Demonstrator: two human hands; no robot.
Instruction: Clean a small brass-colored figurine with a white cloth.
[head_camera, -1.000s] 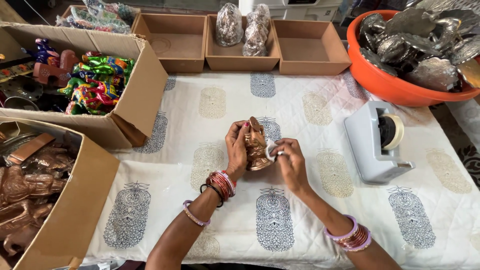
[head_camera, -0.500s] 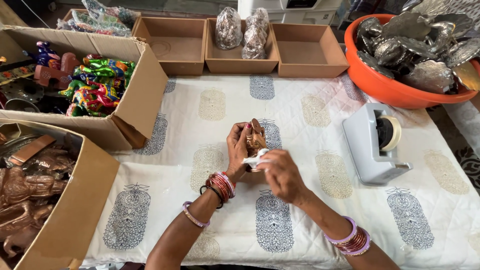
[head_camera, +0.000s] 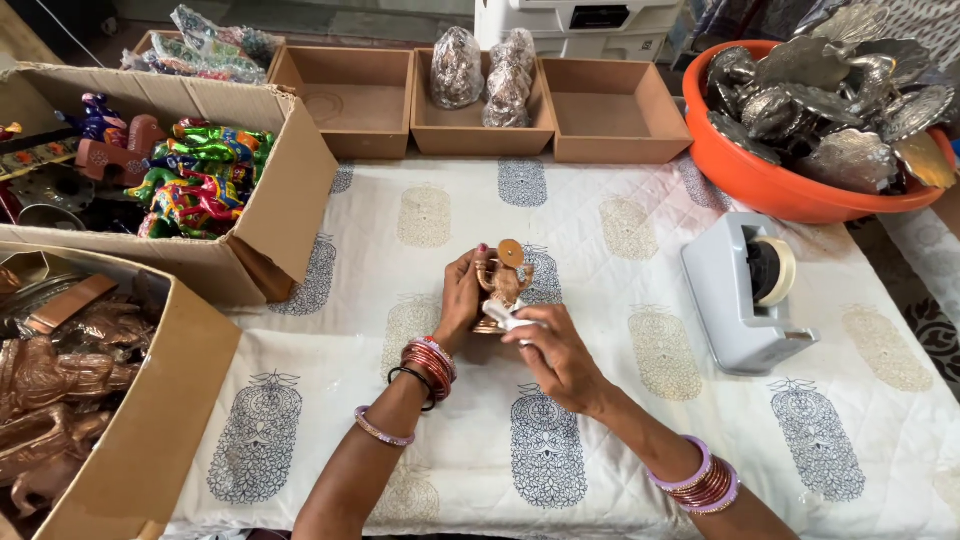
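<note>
My left hand (head_camera: 461, 298) grips a small copper-coloured figurine (head_camera: 503, 278) upright over the middle of the table. A round disc tops the figurine. My right hand (head_camera: 557, 352) is just below and to the right of it, pinching a small white piece (head_camera: 508, 318) against the figurine's base. Both wrists carry bangles.
A white printed cloth (head_camera: 620, 260) covers the table. A grey tape dispenser (head_camera: 745, 290) stands to the right, an orange tub (head_camera: 770, 185) of silver metal pieces behind it. Three shallow cardboard trays (head_camera: 360, 100) line the back. Left are cardboard boxes of colourful figures (head_camera: 195, 185) and copper figurines (head_camera: 60, 390).
My right hand has slid down from the figurine's right side to its base with the white piece. The figurine now stands more upright in my left hand.
</note>
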